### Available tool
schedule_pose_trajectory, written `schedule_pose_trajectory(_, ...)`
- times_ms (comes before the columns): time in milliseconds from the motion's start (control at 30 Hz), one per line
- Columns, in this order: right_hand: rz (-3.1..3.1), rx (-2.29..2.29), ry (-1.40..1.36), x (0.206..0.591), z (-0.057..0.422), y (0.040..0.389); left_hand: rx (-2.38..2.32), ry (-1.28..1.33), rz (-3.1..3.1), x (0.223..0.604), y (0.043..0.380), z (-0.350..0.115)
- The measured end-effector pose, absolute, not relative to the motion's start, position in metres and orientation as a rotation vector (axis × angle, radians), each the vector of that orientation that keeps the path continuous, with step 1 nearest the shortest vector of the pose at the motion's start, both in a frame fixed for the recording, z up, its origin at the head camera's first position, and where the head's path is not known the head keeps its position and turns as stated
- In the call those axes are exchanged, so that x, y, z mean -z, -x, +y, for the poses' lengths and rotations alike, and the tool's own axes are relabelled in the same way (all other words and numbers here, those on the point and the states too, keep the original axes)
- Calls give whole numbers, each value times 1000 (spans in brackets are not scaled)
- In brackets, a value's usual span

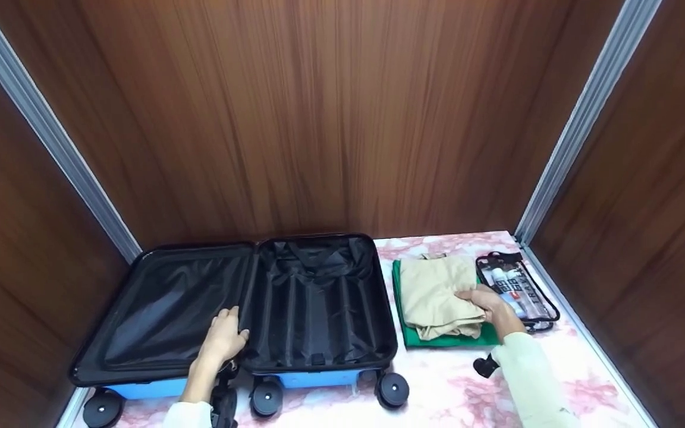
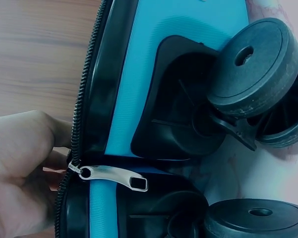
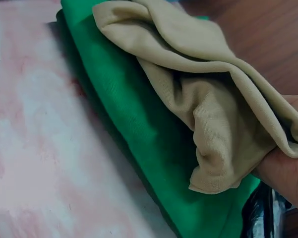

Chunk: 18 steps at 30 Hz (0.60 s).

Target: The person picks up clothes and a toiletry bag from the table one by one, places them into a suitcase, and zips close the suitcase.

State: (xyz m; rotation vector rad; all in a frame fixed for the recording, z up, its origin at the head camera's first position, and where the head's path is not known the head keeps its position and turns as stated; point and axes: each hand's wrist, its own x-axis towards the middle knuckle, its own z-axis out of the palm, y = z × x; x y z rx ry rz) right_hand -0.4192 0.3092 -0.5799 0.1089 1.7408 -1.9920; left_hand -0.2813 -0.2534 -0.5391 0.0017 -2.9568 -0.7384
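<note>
An open suitcase (image 1: 316, 321) with a black lining and blue shell lies flat, both halves spread side by side. My left hand (image 1: 223, 339) rests by the near end of the seam between the halves, its fingers loosely bent and gripping nothing visible. Beside it in the left wrist view are the zipper's metal pull (image 2: 114, 176) and the left hand (image 2: 20, 173). To the right of the suitcase, my right hand (image 1: 491, 306) grips the right edge of a folded beige garment (image 1: 434, 291), thumb on top. A folded green cloth (image 1: 411, 340) lies under it.
A clear toiletry bag (image 1: 541, 303) with black trim and small bottles sits right of the folded cloths. Suitcase wheels (image 1: 393, 390) stick out at the near side. Brown wood-patterned walls (image 1: 319, 119) enclose the pink-and-white marbled surface (image 1: 437, 380).
</note>
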Motion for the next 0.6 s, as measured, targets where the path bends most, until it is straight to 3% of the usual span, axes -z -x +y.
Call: schedule_pose_trajectory(600,1968,2028,63,532,286,414,717,-30,-2987,537,282,-252)
